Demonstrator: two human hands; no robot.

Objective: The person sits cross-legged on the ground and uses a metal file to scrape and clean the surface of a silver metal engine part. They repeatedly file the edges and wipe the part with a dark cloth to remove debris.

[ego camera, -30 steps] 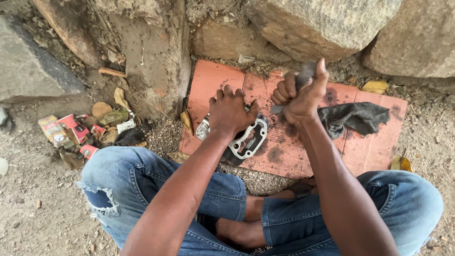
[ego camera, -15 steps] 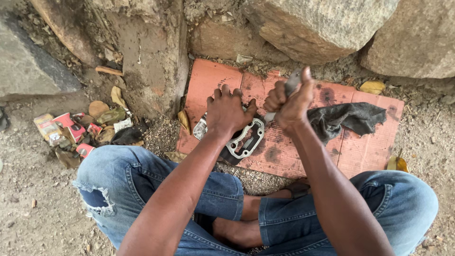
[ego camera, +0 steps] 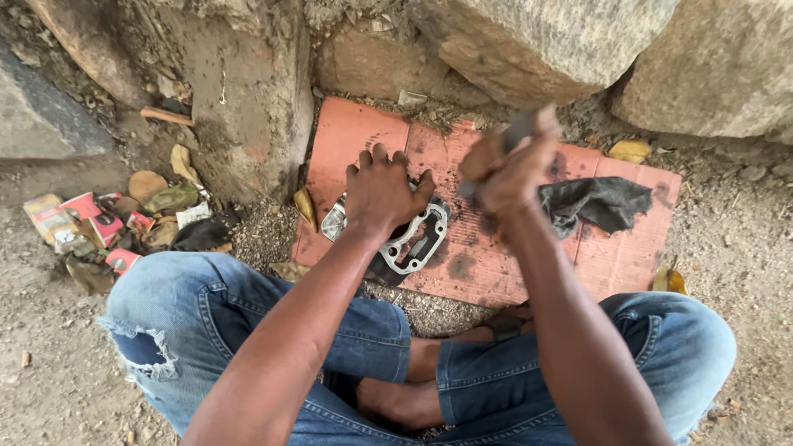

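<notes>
A cast metal engine part (ego camera: 413, 239), silvery with oval openings, lies flat near the middle of the frame on a sheet of reddish cardboard (ego camera: 347, 140). The left hand (ego camera: 382, 192) presses down on its upper end with fingers spread, palm covering part of the casting; that looks like a way to pin it so it cannot slide on the sheet. The hand is not wrapped round the part, only bearing on it.

Just right of it and higher, the right hand (ego camera: 508, 169) is clenched around a grey tool (ego camera: 519, 130) whose top pokes out above the fist. The hand is blurred, so the kind of tool cannot be told; a thin dark length seems to run from the fist down toward the casting.

Further right on the cardboard a dark grey rag (ego camera: 599, 202) lies crumpled, apart from the part and within reach. The sheet is smeared with dark stains around the casting.

The cardboard's upper edge butts against large rocks (ego camera: 537, 41) across the top of the frame, so there is little room beyond it; the open space is along the sheet to the right. The near edge meets the person's crossed legs in blue jeans (ego camera: 355, 330). At left centre, dry leaves and scraps of litter (ego camera: 91, 223) sit on bare dirt.
</notes>
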